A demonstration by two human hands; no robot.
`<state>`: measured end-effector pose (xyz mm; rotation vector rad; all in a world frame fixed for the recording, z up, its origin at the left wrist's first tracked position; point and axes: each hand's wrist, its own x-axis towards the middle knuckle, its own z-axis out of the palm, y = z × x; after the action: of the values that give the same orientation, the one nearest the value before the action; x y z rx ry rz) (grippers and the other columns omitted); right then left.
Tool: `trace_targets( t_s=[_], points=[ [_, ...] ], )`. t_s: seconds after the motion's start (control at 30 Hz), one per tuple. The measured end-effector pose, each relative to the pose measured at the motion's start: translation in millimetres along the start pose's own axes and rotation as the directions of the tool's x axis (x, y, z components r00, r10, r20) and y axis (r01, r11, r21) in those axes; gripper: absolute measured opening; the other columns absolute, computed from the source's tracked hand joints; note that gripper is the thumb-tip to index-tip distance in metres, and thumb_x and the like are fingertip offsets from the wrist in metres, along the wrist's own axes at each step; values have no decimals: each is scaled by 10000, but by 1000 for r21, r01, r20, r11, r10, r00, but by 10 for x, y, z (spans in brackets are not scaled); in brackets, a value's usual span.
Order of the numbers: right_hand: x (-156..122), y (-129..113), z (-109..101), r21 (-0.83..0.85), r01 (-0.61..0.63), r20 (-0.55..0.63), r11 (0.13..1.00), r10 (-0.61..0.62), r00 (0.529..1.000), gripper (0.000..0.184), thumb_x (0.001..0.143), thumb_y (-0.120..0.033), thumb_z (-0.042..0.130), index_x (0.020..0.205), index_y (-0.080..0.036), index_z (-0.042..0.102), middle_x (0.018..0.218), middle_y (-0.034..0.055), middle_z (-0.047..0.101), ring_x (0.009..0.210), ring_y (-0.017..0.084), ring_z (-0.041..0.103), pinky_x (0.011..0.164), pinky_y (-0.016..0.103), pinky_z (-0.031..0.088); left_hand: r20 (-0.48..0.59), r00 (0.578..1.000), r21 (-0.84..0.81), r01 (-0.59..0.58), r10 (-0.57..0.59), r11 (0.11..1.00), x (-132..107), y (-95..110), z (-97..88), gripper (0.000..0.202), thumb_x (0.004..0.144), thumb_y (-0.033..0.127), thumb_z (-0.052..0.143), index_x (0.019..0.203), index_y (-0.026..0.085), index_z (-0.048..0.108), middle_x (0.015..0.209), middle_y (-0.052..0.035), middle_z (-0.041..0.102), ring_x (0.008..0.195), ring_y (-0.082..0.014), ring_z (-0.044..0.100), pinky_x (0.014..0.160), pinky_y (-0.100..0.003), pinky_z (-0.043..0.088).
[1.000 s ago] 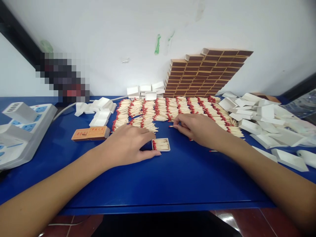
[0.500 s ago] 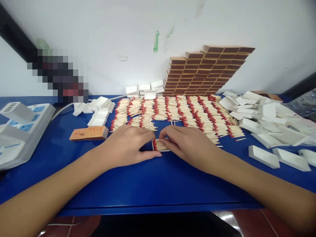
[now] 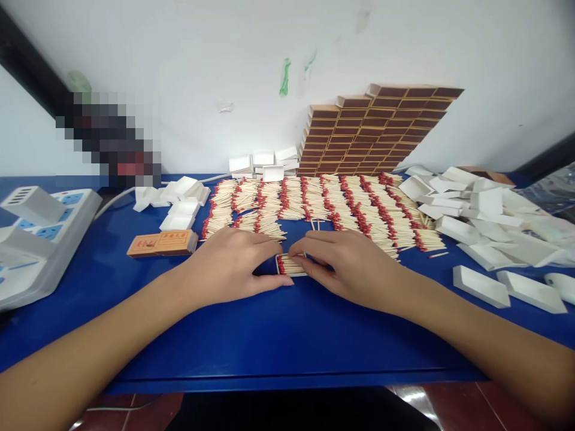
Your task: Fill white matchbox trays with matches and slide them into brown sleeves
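- Furthest left, a power strip (image 3: 45, 239) lies on the blue table (image 3: 287, 335), with an orange matchbox (image 3: 162, 243) nearer your hands.
- Your left hand (image 3: 229, 266), fingers curled, pinches the tray's left end.
- The tray (image 3: 291, 265), full, lies on the table between your hands.
- Your right hand (image 3: 354, 263) pinches its right end, thumb near, fingers far.
- Behind lie match rows (image 3: 359, 206); to the right, empty trays (image 3: 485, 209).

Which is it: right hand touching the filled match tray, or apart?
Touching. The head view shows the right hand with fingers wrapped over the right end of the match tray, no gap visible.
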<state>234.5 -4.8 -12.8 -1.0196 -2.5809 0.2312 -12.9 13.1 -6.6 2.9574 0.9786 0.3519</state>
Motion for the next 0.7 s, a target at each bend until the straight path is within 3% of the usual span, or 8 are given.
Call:
trace_targets(
  t_s=[0.47,0.7],
  points=[
    [-48,36,-78,-157,160,-11,975,-164,986,337,1055,-173,457,1220,-209,749,822,33,648,673,153,579,592,312,310,30,999,-29,27,-26,999,24,-4,-23,360,996,547,615,1007,202,715,845,3,755,733,-174,693,618,-307,386],
    [-50,16,-112,-170,134,59,976,-125,990,288,1025,-155,477,1057,-189,761,803,35,655,637,139,552,585,307,301,24,1000,-28,17,-16,999,8,-16,-28,359,998,553,609,1007,210,712,848,4,754,741,-173,694,617,-305,391]
  ],
)
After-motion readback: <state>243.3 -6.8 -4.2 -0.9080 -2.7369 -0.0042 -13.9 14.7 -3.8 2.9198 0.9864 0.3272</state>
